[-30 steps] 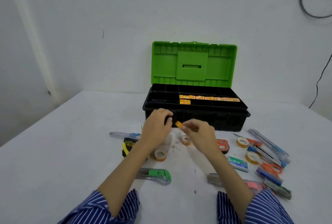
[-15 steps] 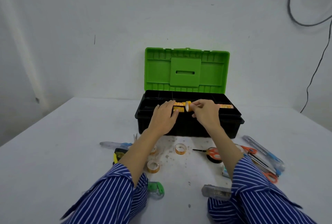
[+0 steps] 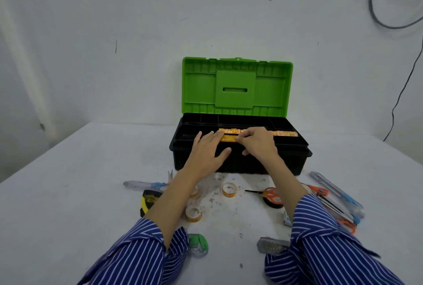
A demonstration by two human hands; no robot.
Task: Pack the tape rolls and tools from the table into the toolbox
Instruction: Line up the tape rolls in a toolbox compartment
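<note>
While both hands work at the toolbox [image 3: 240,161], the step in hand reads as seating a tape roll in the tray row.

Toolbox: black body, green lid [image 3: 237,85] upright, standing at the far middle of the counter [image 3: 68,193].
Tray row [image 3: 283,133]: orange-yellow rolls lined side by side in a long compartment, running right from under the hands.
Left hand [image 3: 207,152]: fingers straight and spread, flat on the box's front rim, fingertips touching the near end of the row; holds nothing.
Right hand [image 3: 257,143]: fingers curled, tips pinched at the row; a roll seems held there, but it is mostly hidden, so the grip is a judgement.

Loose on counter, near the box:
- tape rolls: one [image 3: 229,189] in front of the box, one [image 3: 193,213] beside the left forearm
- orange scissors [image 3: 271,195] on a black roll
- cutters [image 3: 336,191] and more scissors at right
- green cutter [image 3: 198,242] and grey stapler [image 3: 270,245] nearest the sleeves

Progress: early; most items unpacked.

Next move, likely: release the roll, then reach back for the nearest loose roll; calls for a light pinch on a small ring
</note>
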